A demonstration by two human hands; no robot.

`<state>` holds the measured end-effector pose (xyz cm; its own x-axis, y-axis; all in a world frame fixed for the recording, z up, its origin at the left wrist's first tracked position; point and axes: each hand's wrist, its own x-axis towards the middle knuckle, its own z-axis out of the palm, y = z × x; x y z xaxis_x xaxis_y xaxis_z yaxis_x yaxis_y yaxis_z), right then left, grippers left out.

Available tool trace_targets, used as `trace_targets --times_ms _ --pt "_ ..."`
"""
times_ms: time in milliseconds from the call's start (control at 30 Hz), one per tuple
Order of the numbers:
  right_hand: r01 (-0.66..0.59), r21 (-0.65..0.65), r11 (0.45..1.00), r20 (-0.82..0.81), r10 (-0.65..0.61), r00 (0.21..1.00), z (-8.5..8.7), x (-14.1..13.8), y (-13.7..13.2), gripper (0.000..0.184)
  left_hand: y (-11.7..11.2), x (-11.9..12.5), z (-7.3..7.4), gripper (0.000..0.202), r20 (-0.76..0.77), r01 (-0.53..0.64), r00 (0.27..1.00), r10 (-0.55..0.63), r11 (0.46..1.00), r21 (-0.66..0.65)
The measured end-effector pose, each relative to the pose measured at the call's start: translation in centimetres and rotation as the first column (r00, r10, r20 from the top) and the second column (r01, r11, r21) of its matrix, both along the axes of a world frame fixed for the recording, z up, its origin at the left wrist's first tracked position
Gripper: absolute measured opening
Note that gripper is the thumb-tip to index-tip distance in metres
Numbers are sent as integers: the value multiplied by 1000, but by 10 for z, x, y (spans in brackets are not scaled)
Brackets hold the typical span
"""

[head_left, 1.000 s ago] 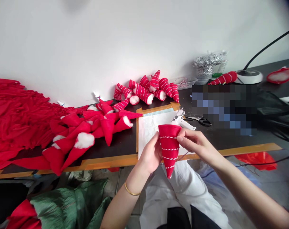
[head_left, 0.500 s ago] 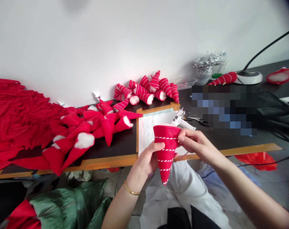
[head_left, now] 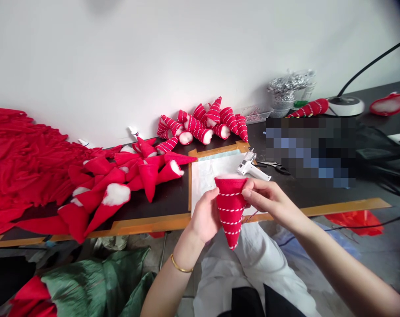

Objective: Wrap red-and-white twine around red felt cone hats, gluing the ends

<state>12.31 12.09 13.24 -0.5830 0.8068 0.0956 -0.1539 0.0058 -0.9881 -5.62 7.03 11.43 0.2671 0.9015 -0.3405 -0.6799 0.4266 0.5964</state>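
Observation:
A red felt cone [head_left: 231,202], stuffed with white filling and wound with red-and-white twisted cord, points tip-down over the table's front edge. My left hand [head_left: 205,215] is closed around its left side; the fingers behind it are hidden. At the upper right rim, the thumb and fingers of my right hand [head_left: 262,196] pinch the cone. A loose length of cord [head_left: 251,217] trails off its right side. Just beyond the cone, a white glue gun [head_left: 251,167] lies on a white sheet [head_left: 203,180] taped to the table.
Plain stuffed red cones [head_left: 114,176] and a heap of red fabric [head_left: 28,167] cover the left. Cord-wound cones [head_left: 200,125] are piled against the wall. Black scissors [head_left: 275,166] lie right of the glue gun, with a lamp base [head_left: 345,107] behind. A green sack [head_left: 97,281] sits below.
The cone has turned slightly and its tip has shifted a little up and right. My left thumb has slid from the cone's front to its left edge.

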Motion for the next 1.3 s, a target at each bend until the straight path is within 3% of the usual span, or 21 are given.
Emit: trace_targets --times_ms 167,333,533,733,833,933,1000,1133,1233,1300 --pt "-22 53 998 20 21 1000 1 4 1 38 -6 -5 -6 43 -170 -19 985 29 998 63" --pt "9 14 1000 44 -9 999 -10 10 6 36 -5 -10 -3 57 -57 54 997 -55 998 -26" --pt "25 30 999 13 -25 1000 -9 9 4 36 -3 -6 -4 60 4 26 1000 -26 999 -34" --pt "73 -21 997 -40 -74 996 -7 7 5 29 -1 -13 -11 60 74 142 988 -139 989 -42" --pt "97 -32 995 -51 -99 994 -3 4 4 41 0 -17 -16 58 104 206 974 -203 978 -22" --pt "103 9 995 -26 -103 994 2 3 3 32 2 -15 -16 58 115 265 958 -262 964 -11" --pt "133 42 990 -15 -133 991 3 3 2 31 4 -11 -14 56 89 219 972 -218 976 -12" --pt "165 114 980 28 -169 985 1 0 2 32 3 -4 -11 70 -89 -44 994 57 988 146" --pt "132 135 982 73 -143 987 -2 -5 2 37 1 0 -10 82 -271 -56 953 138 956 289" --pt "114 137 984 91 -127 988 -2 -7 2 39 0 2 -9 75 -322 -37 938 128 962 272"
